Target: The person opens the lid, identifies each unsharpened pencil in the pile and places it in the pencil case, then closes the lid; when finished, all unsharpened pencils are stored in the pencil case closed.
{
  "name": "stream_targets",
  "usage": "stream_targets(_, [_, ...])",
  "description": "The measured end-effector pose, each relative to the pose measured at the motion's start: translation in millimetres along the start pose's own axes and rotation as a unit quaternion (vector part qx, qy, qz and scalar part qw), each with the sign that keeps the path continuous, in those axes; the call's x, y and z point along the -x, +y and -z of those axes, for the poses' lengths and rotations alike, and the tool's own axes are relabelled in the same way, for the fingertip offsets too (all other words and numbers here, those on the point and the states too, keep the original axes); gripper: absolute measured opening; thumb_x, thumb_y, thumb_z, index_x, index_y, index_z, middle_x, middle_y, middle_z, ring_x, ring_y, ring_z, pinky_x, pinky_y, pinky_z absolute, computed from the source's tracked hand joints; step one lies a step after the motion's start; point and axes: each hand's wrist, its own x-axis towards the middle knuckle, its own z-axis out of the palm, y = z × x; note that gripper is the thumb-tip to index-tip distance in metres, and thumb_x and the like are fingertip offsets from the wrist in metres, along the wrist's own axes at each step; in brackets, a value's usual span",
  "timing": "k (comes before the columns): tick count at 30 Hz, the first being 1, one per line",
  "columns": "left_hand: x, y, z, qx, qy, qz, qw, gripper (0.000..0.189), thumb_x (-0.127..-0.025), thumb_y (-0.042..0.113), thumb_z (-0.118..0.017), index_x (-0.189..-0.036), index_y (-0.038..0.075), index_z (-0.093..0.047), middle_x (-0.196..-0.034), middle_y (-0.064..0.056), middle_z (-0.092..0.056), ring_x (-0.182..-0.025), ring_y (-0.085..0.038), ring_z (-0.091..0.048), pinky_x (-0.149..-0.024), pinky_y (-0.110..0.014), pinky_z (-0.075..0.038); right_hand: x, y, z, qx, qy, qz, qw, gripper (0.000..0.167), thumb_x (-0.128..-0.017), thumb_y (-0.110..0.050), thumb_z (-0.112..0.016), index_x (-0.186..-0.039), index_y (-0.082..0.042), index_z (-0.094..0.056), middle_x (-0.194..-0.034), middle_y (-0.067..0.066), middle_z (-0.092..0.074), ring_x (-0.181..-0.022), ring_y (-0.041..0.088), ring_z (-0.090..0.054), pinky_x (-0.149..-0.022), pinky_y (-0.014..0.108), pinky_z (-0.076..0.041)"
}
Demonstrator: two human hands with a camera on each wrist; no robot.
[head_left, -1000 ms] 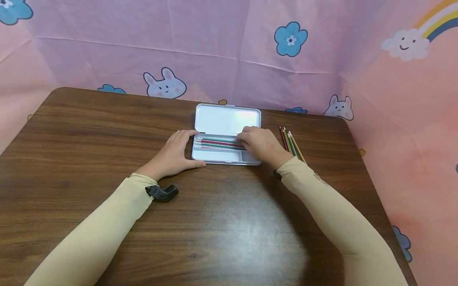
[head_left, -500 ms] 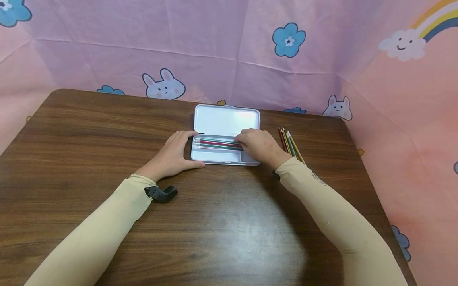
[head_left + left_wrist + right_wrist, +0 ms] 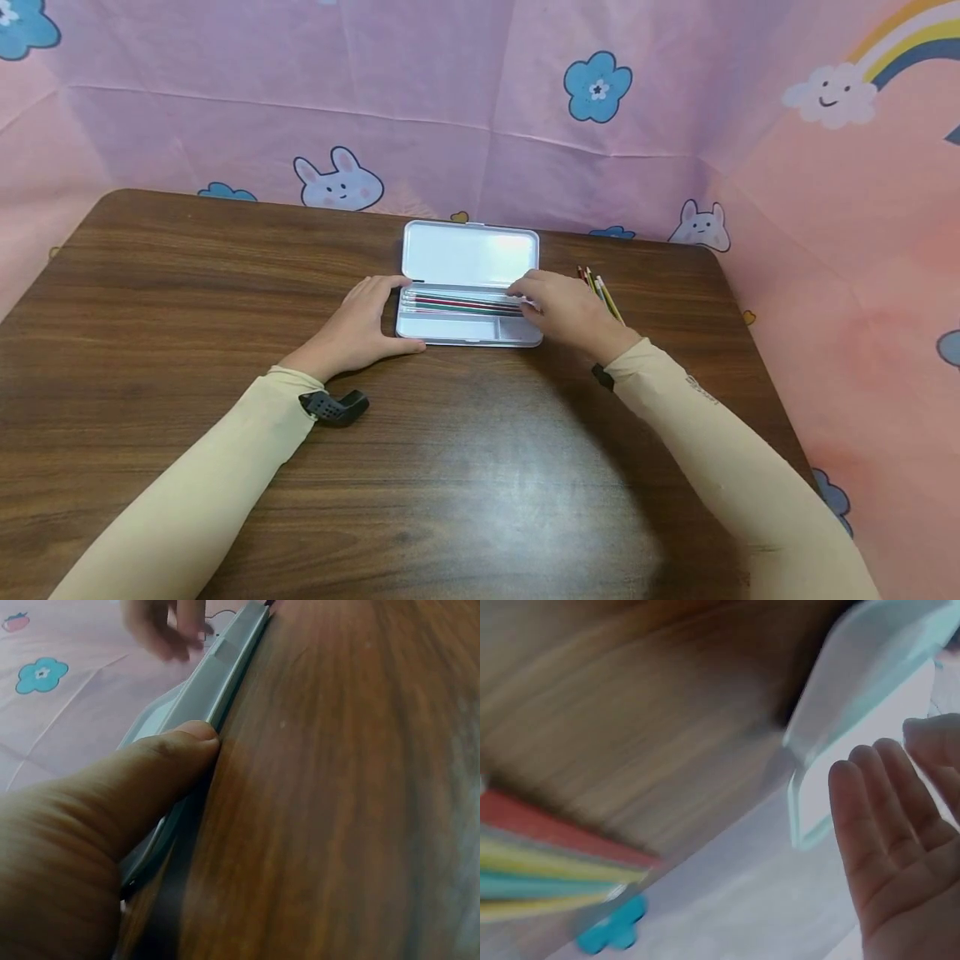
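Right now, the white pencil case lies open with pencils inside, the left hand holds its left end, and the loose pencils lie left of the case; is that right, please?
No: the head view shows the loose pencils lying right of the white pencil case. It lies open with pencils inside, and the left hand holds its left end.

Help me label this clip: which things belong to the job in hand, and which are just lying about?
Job:
open pencil case, left hand at its end
pencils inside, right hand over them
probably loose pencils

Just there:
table
patterned cloth
black wrist device
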Motion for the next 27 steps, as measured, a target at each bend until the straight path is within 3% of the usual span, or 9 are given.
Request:
stream_targets(3, [0.2,-0.3,-1.0,-0.001,0.0,0.0,1.0,0.103,-0.081,0.053,-0.085,-0.158,0.009,-0.033,-0.158,-0.015,-0.039,-0.149,-0.033,-0.031,-0.125,-0.057,-0.017,25.1,17,9,-0.041,0.023,-0.028,0.9985,0.029,-0.098,-0.009,-0.068,-0.126,-0.005,-0.069,-0.113,0.008,-0.07,-0.099,0.022,-0.068,-0.084,0.041,-0.059])
stream_targets(6, [0.4,-1.2,-1.7,-0.002,0.0,0.001,1.0,0.103,-0.081,0.054,-0.084,-0.158,0.009,-0.033,-0.159,-0.014,-0.039,-0.15,-0.033,-0.031,-0.125,-0.057,-0.017,53.3,38,18,-0.091,0.028,-0.097,0.9907,0.033,-0.098,-0.01,-0.069,-0.13,-0.003,-0.065,-0.115,0.012,-0.068,-0.099,0.026,-0.067,-0.085,0.046,-0.058])
stream_targets(11, [1.2,-3.9,-2.4,-0.002,0.002,0.002,1.0,0.103,-0.082,0.054,-0.084,-0.159,0.009,-0.033,-0.159,-0.014,-0.038,-0.15,-0.034,-0.03,-0.125,-0.058,-0.017,98.8,70,26,-0.182,-0.005,-0.228,0.9565,0.038,-0.101,-0.012,-0.066,-0.137,-0.002,-0.059,-0.125,0.02,-0.066,-0.105,0.033,-0.068,-0.086,0.05,-0.059])
stream_targets(16, [1.3,-6.1,-2.9,0.0,0.004,0.0,1.0,0.103,-0.081,0.056,-0.084,-0.158,0.009,-0.033,-0.158,-0.015,-0.039,-0.149,-0.034,-0.032,-0.124,-0.058,-0.019,127.6,83,20,-0.229,-0.039,-0.28,0.9314,0.039,-0.101,-0.013,-0.067,-0.137,-0.002,-0.057,-0.124,0.023,-0.065,-0.1,0.03,-0.07,-0.075,0.037,-0.063])
stream_targets(22, [-0.1,-6.6,-3.5,0.0,0.006,-0.003,1.0,0.104,-0.081,0.057,-0.083,-0.158,0.009,-0.034,-0.158,-0.015,-0.039,-0.149,-0.034,-0.032,-0.124,-0.058,-0.019,139.4,86,11,-0.24,-0.035,-0.287,0.9267,0.039,-0.099,-0.008,-0.068,-0.136,0.0,-0.057,-0.121,0.023,-0.063,-0.091,0.025,-0.068,-0.071,0.032,-0.062])
stream_targets(27, [-1.5,-5.0,-4.3,-0.002,0.006,-0.005,1.0,0.104,-0.081,0.058,-0.083,-0.158,0.009,-0.034,-0.159,-0.015,-0.039,-0.149,-0.034,-0.032,-0.125,-0.058,-0.016,142.2,86,8,-0.215,-0.029,-0.287,0.9331,0.04,-0.099,-0.009,-0.069,-0.136,0.0,-0.056,-0.121,0.023,-0.063,-0.087,0.023,-0.068,-0.069,0.032,-0.061])
